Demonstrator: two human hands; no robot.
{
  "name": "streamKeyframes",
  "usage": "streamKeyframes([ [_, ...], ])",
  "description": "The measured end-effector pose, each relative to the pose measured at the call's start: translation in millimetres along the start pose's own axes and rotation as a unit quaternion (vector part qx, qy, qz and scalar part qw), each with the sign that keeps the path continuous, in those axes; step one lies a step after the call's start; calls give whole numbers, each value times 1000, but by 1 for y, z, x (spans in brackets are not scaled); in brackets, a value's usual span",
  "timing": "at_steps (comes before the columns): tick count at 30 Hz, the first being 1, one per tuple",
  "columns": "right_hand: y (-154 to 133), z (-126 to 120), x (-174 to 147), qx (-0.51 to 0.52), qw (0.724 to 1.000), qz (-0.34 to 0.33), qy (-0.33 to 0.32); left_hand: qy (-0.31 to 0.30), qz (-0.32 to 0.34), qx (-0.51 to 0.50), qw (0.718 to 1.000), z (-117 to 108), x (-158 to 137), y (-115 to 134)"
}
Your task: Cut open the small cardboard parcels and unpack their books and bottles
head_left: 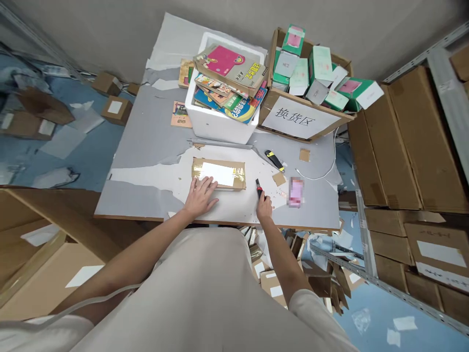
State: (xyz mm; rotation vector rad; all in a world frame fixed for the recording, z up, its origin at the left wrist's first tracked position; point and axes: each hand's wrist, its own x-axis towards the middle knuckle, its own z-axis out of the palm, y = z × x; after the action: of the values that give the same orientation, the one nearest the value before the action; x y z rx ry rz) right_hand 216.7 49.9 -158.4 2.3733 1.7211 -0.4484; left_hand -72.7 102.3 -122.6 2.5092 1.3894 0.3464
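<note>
Head view: my left hand (200, 197), fingers spread, palm down, rests on the near edge of a taped cardboard package (240, 171) with a white label, lying just ahead of it on the table (139, 151). My right hand (264, 208) is closed round a red-and-black cutter (259, 188), tip pointing away from me, just right of the package, not touching it. Ahead of the right hand, a yellow-and-black cutter (274, 161) lies loose; nearer, a cardboard scrap (279, 179); to its right, a blurred pink item (296, 192). Beyond both hands: white foam box (220, 128) heaped with books (230, 68), and right of it a carton (268, 100) full of green boxes (321, 63).
</note>
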Motion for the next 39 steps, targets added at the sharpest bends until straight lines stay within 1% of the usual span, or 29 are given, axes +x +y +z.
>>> streamKeyframes([
  [2,3,2,3,0,1000,-24,9,-1,-15,1,1000,3,-2,3],
  [4,1,-11,10,12,998,-49,35,-6,-24,-3,1000,6,-3,3],
  [5,-3,-22,16,26,996,-65,61,-9,-25,-6,1000,7,-3,2],
  [7,-22,-50,33,58,982,-127,127,-14,-26,-8,1000,9,-5,1],
  [8,-36,-64,43,63,972,-187,132,-17,-25,-8,1000,9,-6,1],
  [10,-69,-88,60,33,943,-317,93,-22,-23,-8,999,11,-8,0],
  [11,-85,-96,67,5,928,-366,69,-24,-22,-10,999,11,-9,0],
  [13,-110,-104,76,-57,907,-416,29,-24,-20,-12,999,12,-9,-1],
  [14,-119,-104,78,-89,901,-425,17,-23,-19,-13,999,12,-9,-1],
  [16,-127,-105,80,-143,890,-432,7,-21,-14,-14,1000,13,-9,-2],
  [18,-127,-110,81,-176,876,-449,-7,-21,-13,-16,1000,14,-10,-4],
  [20,-127,-123,86,-187,868,-458,-36,-23,-22,-22,999,14,-11,-6],
  [21,-127,-130,90,-187,871,-451,-51,-26,-25,-26,999,13,-12,-6],
  [24,-134,-151,111,-164,895,-410,-67,-39,-17,-39,998,12,-15,-6],
  [26,-140,-155,127,-139,909,-387,-66,-41,-13,-44,998,12,-15,-5],
  [28,-143,-151,140,-107,927,-354,-59,-36,-17,-45,998,11,-14,-3],
  [30,-142,-141,146,-61,948,-310,-41,-33,-16,-47,998,8,-12,-4],
  [32,-138,-131,143,-17,956,-292,3,-30,-17,-52,998,1,-9,-8],
  [34,-130,-126,132,1,944,-324,67,-28,-29,-52,998,-12,-3,-19],
  [35,-126,-125,123,-2,931,-354,94,-28,-36,-49,998,-19,1,-28],
  [36,-121,-125,113,-9,915,-390,107,-29,-40,-45,998,-27,6,-37],
  [37,-117,-126,102,-17,898,-427,102,-33,-39,-43,998,-34,13,-49],
  [39,-111,-127,82,-31,872,-486,52,-58,-6,-49,997,-44,26,-72],
])
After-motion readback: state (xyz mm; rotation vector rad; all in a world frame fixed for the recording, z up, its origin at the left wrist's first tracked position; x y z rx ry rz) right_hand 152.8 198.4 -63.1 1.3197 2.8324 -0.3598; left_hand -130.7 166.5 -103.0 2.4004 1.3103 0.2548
